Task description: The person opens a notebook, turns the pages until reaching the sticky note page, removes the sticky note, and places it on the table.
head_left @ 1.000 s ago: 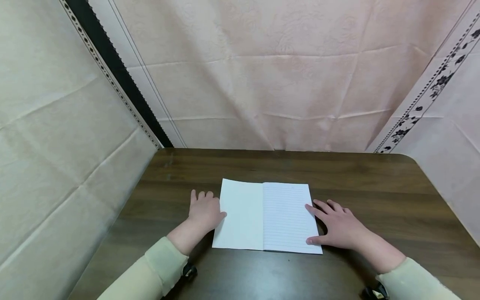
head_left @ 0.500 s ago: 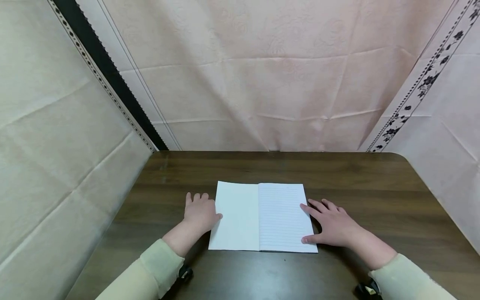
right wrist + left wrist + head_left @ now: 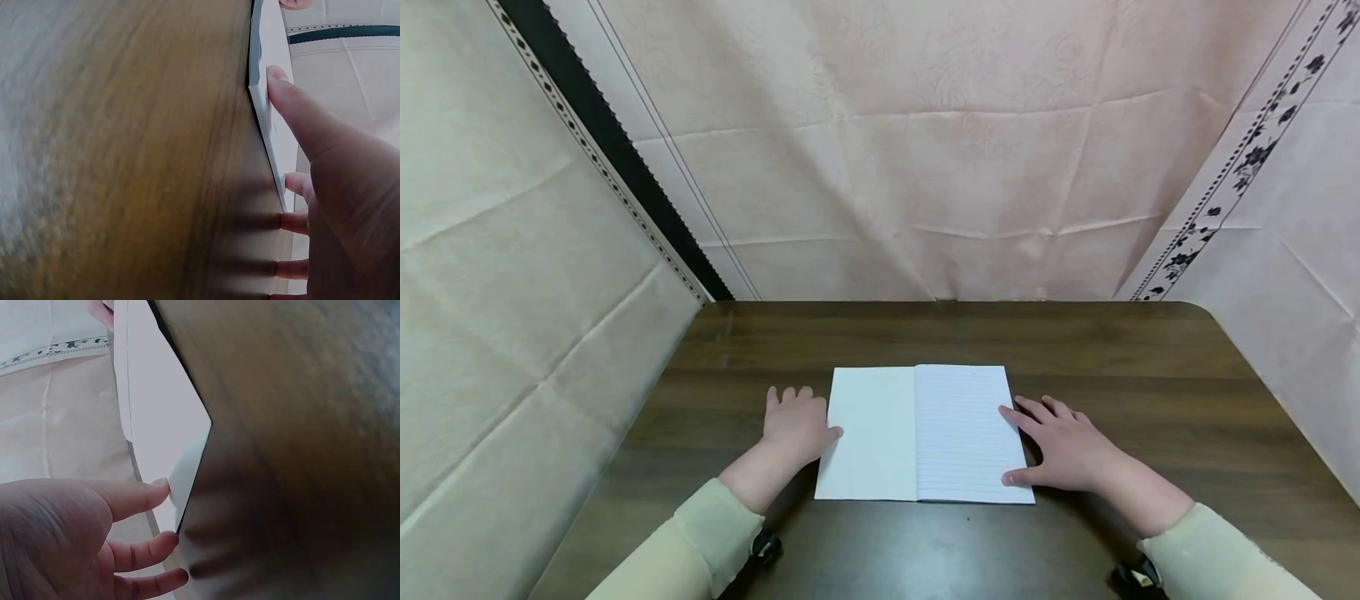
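Observation:
An open notebook [image 3: 876,437] lies on the wooden table, its left side plain and its right page [image 3: 964,433] ruled with lines. My left hand [image 3: 797,427] rests at the left edge, thumb on the plain side. In the left wrist view, the other visible fingertips [image 3: 169,540] are at and just beyond that edge. On the opposite side, my right hand [image 3: 1070,450] is spread over the ruled page's outer edge. Its thumb [image 3: 281,84] and a fingertip touch the page, and the remaining fingers reach down to the table beside it.
The brown table [image 3: 880,550] runs back to a pale hanging cloth [image 3: 925,167]. More cloth hangs at the left [image 3: 535,333] and right sides. A black wrist device [image 3: 765,546] sits under the left sleeve, and another [image 3: 1135,575] under the right.
The notebook's left side lies flatter, its raised far-left corner having come down. The whole view has shifted slightly; both hands keep their places at the notebook's edges.

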`<state>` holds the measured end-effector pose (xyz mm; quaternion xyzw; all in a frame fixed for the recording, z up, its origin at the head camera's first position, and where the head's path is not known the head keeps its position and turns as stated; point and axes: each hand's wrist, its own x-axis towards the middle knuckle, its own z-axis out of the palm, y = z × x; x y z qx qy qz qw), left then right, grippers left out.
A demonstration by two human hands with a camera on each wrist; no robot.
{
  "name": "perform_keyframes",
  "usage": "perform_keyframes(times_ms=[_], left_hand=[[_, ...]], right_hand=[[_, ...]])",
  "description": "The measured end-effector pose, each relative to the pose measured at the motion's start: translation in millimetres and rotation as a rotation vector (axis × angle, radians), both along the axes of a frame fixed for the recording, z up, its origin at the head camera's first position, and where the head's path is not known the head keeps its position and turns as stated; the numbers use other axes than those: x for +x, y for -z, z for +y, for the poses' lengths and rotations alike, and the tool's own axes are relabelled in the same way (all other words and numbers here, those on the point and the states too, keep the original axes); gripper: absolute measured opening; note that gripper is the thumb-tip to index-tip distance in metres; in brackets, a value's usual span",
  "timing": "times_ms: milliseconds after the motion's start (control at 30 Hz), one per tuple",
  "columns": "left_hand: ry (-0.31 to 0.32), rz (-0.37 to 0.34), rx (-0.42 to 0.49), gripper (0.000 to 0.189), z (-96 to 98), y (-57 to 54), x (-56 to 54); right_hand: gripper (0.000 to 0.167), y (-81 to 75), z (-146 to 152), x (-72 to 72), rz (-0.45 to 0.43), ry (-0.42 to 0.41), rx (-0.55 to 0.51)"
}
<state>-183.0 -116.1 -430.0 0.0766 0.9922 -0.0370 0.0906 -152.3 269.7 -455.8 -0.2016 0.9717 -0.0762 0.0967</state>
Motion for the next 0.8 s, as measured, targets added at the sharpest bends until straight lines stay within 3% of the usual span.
perform_keyframes(times_ms=[400,600,800], left_hand=[[0.038,0.025,0.023,0.058,0.2,4.2,2.1],[0.117,0.045,0.081,0.059,11.7,7.4,7.5],[0.200,-0.032,0.150,0.067,32.6,11.7,11.3]], right_hand=[[0.108,1.5,-0.7,-0.8,0.010,-0.001,0.014],[0.107,0.1,0.2,0.2,0.005,0.003,0.024],[0.107,1.2,0.5,0.6,0.006,0.007,0.031]])
